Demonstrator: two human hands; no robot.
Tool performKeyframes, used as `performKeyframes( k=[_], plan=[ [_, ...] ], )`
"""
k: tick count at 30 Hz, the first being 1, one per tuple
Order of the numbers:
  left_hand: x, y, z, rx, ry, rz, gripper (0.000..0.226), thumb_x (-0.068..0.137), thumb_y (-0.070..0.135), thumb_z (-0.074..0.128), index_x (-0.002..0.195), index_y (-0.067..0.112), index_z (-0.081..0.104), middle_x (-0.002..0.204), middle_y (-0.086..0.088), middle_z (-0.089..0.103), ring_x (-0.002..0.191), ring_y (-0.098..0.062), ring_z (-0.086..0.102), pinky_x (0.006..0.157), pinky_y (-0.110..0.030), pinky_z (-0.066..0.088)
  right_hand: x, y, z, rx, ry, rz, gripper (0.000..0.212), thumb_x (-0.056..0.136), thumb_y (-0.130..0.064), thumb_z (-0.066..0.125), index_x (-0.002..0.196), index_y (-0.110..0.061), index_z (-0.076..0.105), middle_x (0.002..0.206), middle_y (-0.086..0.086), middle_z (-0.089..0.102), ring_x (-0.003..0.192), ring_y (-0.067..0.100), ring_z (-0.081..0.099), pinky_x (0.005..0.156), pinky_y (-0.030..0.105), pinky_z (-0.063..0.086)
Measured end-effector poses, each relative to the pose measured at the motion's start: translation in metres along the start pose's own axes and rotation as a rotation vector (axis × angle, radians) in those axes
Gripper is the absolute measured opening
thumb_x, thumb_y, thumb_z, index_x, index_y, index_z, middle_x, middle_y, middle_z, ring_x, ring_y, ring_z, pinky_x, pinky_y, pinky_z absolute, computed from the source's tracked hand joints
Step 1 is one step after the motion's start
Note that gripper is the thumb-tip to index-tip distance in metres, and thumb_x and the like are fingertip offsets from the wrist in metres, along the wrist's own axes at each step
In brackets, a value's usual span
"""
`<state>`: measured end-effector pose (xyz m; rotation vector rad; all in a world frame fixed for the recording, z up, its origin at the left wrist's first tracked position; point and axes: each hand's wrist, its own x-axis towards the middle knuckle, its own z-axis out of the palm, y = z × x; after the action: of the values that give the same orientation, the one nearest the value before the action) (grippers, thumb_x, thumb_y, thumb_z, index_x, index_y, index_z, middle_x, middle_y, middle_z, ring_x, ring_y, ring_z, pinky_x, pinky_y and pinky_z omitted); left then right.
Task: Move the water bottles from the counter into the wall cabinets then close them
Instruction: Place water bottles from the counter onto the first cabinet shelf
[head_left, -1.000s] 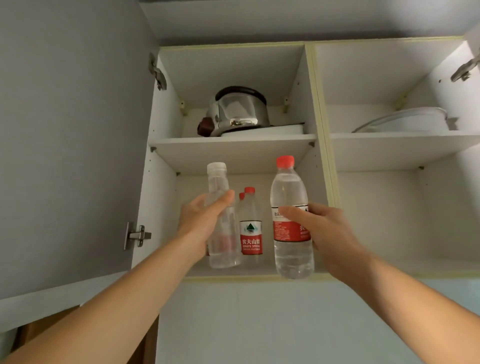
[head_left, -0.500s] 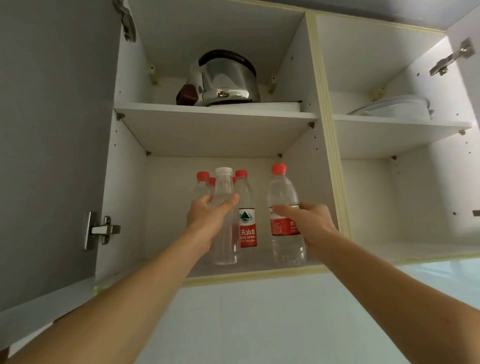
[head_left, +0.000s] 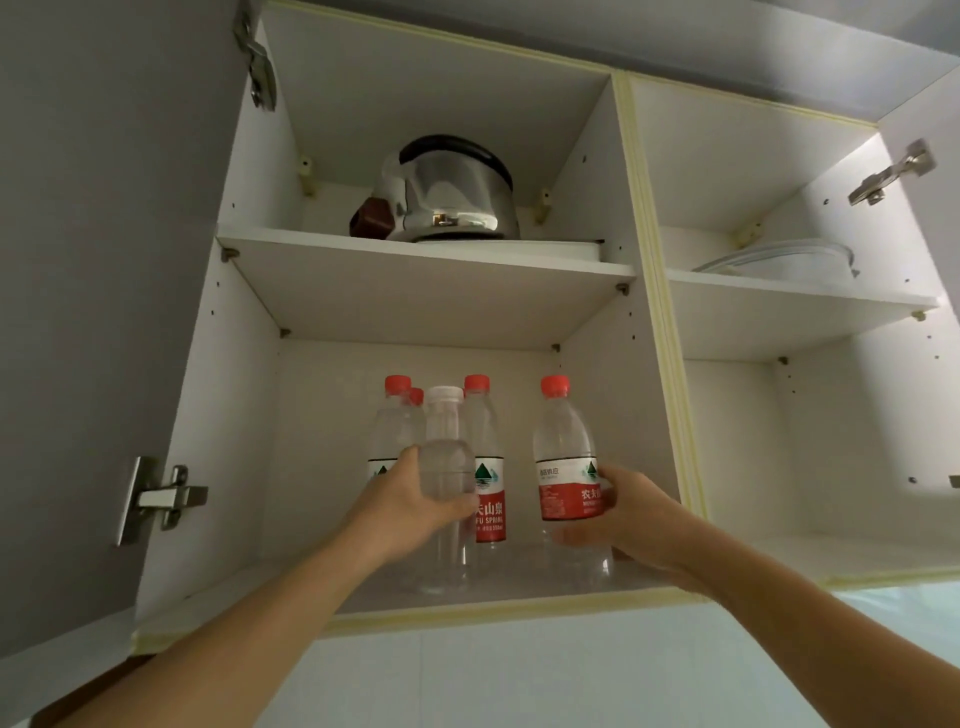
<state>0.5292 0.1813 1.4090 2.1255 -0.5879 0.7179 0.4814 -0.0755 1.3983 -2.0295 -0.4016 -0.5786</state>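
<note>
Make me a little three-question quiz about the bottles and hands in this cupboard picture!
1. True or false: the left hand grips the white-capped bottle.
2. Which colour is the cap of the bottle that the right hand holds? A) blue B) red C) green
3. What shiny thing stands on the upper shelf above the bottles?

Key: 1 true; 2 B; 3 the metal pot.

Head cam, single view: looks up from below, close to open wall cabinet (head_left: 644, 291), lower-left shelf front edge centre frame.
</note>
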Motion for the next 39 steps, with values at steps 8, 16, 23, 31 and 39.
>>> performKeyframes(
  k=[8, 16, 23, 31, 39],
  plan=[
    [0.003, 0.0, 0.014, 0.019, 0.018, 0.016, 0.076, 0.07, 0.051, 0.088, 0.131, 0.03, 0.049, 0.116, 0.009, 0.067, 0.103, -0.012, 0.064, 0.092, -0.037, 0.054, 0.02, 0.004, -0.008, -0.176, -0.05, -0.008, 0.043, 0.072, -0.016, 0.091, 0.099, -0.035, 0.063, 0.083, -0.021, 0.075, 0.076, -0.003, 0.072, 0.058, 0.01, 0.053],
    [0.017, 0.013, 0.055, 0.045, 0.039, -0.008, 0.07, 0.079, 0.043, 0.082, 0.135, 0.017, 0.048, 0.124, -0.001, 0.065, 0.107, -0.019, 0.063, 0.089, -0.033, 0.051, 0.035, 0.02, -0.004, -0.25, 0.067, 0.057, 0.038, 0.075, -0.017, 0.089, 0.099, -0.033, 0.064, 0.09, -0.01, 0.073, 0.082, 0.005, 0.069, 0.068, 0.019, 0.055],
    [0.019, 0.009, 0.065, 0.04, 0.068, -0.002, 0.065, 0.08, 0.042, 0.082, 0.132, 0.017, 0.052, 0.126, -0.002, 0.065, 0.112, -0.022, 0.063, 0.097, -0.038, 0.052, 0.036, 0.032, 0.001, -0.251, 0.124, 0.124, 0.042, 0.079, -0.023, 0.085, 0.115, -0.023, 0.065, 0.103, -0.002, 0.074, 0.095, 0.016, 0.069, 0.091, 0.038, 0.057],
    [0.015, 0.021, 0.045, 0.164, 0.081, -0.08, 0.07, 0.082, 0.047, 0.081, 0.129, 0.014, 0.042, 0.098, 0.002, 0.063, 0.08, -0.012, 0.062, 0.058, -0.026, 0.045, -0.005, 0.015, -0.007, -0.459, 0.238, 0.06, 0.05, 0.087, -0.032, 0.073, 0.13, -0.019, 0.05, 0.095, -0.008, 0.06, 0.078, 0.009, 0.058, 0.058, 0.023, 0.044],
    [-0.05, 0.08, 0.062, 0.117, 0.392, 0.057, 0.063, 0.09, 0.042, 0.072, 0.14, 0.013, 0.045, 0.129, -0.008, 0.058, 0.111, -0.024, 0.056, 0.082, -0.029, 0.045, -0.112, -0.003, -0.061, -0.557, 0.259, -0.172, 0.021, 0.089, -0.014, 0.06, 0.108, -0.009, 0.067, 0.097, 0.003, 0.068, 0.092, 0.026, 0.065, 0.074, 0.035, 0.054]
  ],
)
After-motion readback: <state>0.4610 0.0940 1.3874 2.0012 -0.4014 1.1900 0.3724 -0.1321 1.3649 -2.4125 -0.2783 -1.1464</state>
